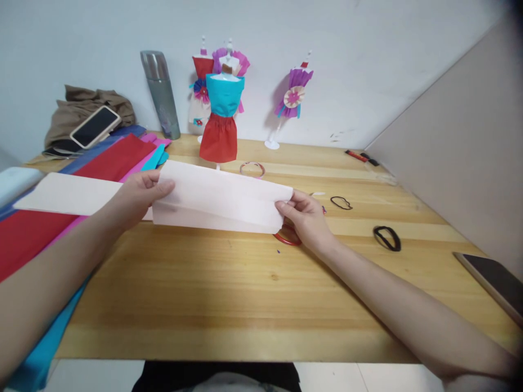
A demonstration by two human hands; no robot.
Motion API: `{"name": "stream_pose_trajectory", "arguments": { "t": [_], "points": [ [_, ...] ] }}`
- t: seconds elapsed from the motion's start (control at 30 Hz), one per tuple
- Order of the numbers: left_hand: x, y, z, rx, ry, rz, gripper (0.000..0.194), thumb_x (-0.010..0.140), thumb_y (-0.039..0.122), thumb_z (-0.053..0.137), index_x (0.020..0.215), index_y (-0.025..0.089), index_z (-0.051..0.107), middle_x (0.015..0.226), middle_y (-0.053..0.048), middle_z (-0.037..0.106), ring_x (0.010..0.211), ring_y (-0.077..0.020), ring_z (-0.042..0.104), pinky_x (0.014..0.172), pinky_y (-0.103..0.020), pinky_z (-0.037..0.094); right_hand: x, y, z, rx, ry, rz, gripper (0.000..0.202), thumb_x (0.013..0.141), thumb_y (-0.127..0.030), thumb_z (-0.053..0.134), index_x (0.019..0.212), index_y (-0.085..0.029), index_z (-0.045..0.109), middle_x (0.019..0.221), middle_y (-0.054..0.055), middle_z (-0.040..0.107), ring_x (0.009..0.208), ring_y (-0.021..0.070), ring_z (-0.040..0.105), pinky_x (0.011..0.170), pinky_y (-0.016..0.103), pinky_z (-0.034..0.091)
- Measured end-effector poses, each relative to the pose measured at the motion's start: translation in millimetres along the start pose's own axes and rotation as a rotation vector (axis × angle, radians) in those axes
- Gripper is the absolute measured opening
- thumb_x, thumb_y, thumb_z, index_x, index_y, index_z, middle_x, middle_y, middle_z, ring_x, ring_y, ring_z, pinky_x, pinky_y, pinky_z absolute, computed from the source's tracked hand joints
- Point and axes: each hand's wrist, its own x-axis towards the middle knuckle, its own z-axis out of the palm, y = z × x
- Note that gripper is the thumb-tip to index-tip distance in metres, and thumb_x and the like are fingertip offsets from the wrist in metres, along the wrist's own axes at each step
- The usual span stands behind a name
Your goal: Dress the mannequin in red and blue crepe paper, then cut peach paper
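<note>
The left hand (137, 198) and right hand (307, 219) grip opposite ends of a pale sheet (220, 201) in their fingers (164, 189), above the wooden surface (229, 299).

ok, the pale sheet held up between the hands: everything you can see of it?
The pale sheet is a plain pinkish-white, roughly rectangular strip, wider than tall, apparently paper or thin fabric. Faint creases run along it. It is stretched out over the wooden table, its top edge sloping down to the right. The left hand pinches one end, the right hand the other, both thumbs on the near face.
</note>
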Motion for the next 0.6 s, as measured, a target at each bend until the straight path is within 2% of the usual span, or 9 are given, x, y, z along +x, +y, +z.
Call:
{"name": "stream_pose_trajectory", "arguments": {
  "t": [0.17,0.33,0.47,0.6],
  "points": [
    [-3.5,6.3,2.6,-0.053,0.024,-0.003,0.026,0.071,0.028,0.08,0.092,0.012,0.075,0.077,-0.008,0.078,0.057,-0.014,0.066,0.061,-0.026,0.057,-2.3,-2.7,0.8,-0.044,-0.038,-0.011,0.026,0.07,-0.04,0.079,0.085,-0.022,0.068,0.064,-0.002,0.064,0.055,0.0134,0.057,0.052,0.027,0.048],
    [-2.5,8.6,3.8,-0.108,0.106,-0.003,0.024,0.063,0.019,0.082,0.085,0.015,0.075,0.07,-0.002,0.076,0.059,-0.0141,0.066,0.06,-0.024,0.055,-2.5,-1.2,-1.4,-0.071,-0.027,-0.005,0.032,0.066,-0.046,0.082,0.085,-0.023,0.071,0.072,0.001,0.07,0.059,0.0166,0.062,0.053,0.03,0.05],
    [-0.9,9.2,4.2,-0.172,0.115,-0.041,0.017,0.061,0.015,0.08,0.076,0.016,0.073,0.062,0.0,0.073,0.054,-0.0117,0.064,0.053,-0.02,0.051,0.3,-0.7,-2.4,-0.026,0.016,0.011,0.029,0.059,-0.044,0.086,0.077,-0.026,0.072,0.069,0.0,0.071,0.057,0.0173,0.062,0.053,0.032,0.051],
    [-0.6,10.8,4.7,-0.153,0.149,-0.095,0.024,0.056,0.01,0.078,0.078,0.017,0.072,0.058,0.002,0.071,0.047,-0.0102,0.06,0.046,-0.018,0.045,2.1,-5.4,-0.6,0.036,0.053,0.037,0.026,0.052,-0.036,0.088,0.072,-0.026,0.073,0.068,0.0,0.072,0.054,0.0164,0.061,0.052,0.032,0.05]
  ]
}}
